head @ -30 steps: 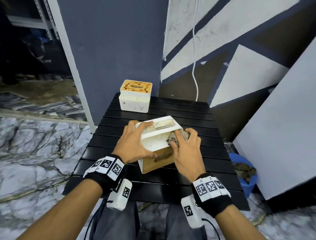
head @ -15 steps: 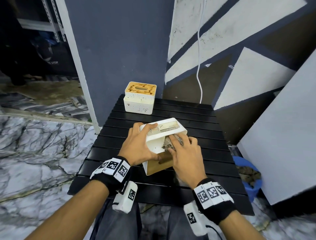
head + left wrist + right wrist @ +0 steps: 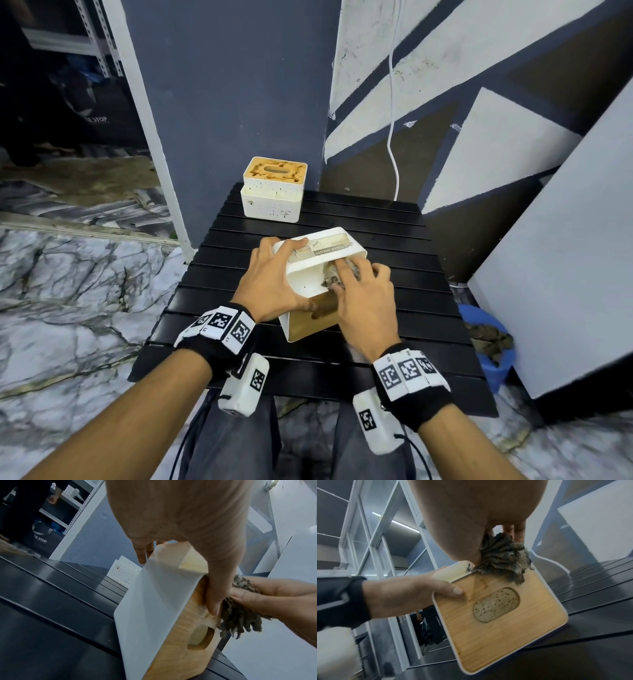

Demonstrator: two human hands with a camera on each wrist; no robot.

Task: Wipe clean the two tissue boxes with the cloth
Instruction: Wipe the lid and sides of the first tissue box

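A white tissue box (image 3: pixel 308 281) with a wooden lid lies tipped on its side on the black slatted table (image 3: pixel 394 236), lid facing me. My left hand (image 3: pixel 270 277) grips its left side, fingers over the labelled upper face and thumb on the wooden lid (image 3: pixel 498 623). My right hand (image 3: pixel 363 294) presses a grey-brown shaggy cloth (image 3: pixel 334 275) against the box's white side by the lid edge; the cloth (image 3: pixel 503 559) shows under the palm, and the cloth (image 3: pixel 240 609) hangs beside the left thumb. A second, speckled white tissue box (image 3: pixel 274 188) stands upright at the table's far left.
A blue bucket (image 3: pixel 493 356) with dark rags sits on the floor right of the table. A white cable (image 3: pixel 394 137) hangs down the painted wall behind. A white panel (image 3: pixel 565 257) leans at the right. Marble floor lies to the left.
My right hand and the cloth have slid along the box's white side, from its right part toward the lid edge. The left hand keeps its grip; the head view has tilted slightly.
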